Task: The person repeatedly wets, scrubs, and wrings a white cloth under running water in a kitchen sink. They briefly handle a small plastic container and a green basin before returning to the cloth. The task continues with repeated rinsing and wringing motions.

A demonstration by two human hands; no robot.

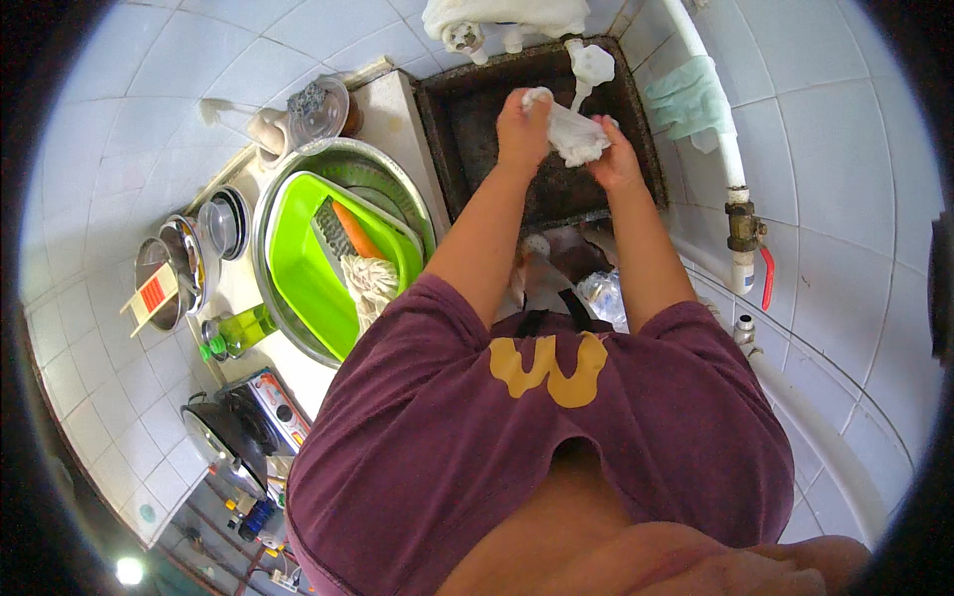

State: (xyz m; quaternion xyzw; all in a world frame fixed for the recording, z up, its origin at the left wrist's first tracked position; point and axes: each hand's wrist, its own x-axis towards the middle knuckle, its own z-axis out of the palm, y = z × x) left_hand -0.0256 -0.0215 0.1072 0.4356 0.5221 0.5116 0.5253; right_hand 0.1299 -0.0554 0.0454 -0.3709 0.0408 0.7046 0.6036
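Observation:
A white cloth (574, 135) is stretched between my two hands above a dark stone-like sink (477, 141). My left hand (525, 127) grips its left end, with a bit of cloth bunched above the thumb. At the other end, my right hand (617, 155) has hold of the cloth near its edge. Just above the cloth hangs the spout of a white tap (592, 65); whether water runs from it, I cannot tell.
On the counter (399, 123) at left, a metal basin (261, 261) holds a green plastic basket (305, 276) with a carrot (356, 229), a grater (333, 229) and a crumpled cloth (369, 281). Further along stand a green bottle (250, 329) and a gas stove (277, 406). A pipe with a red-handled valve (766, 277) runs along the right wall.

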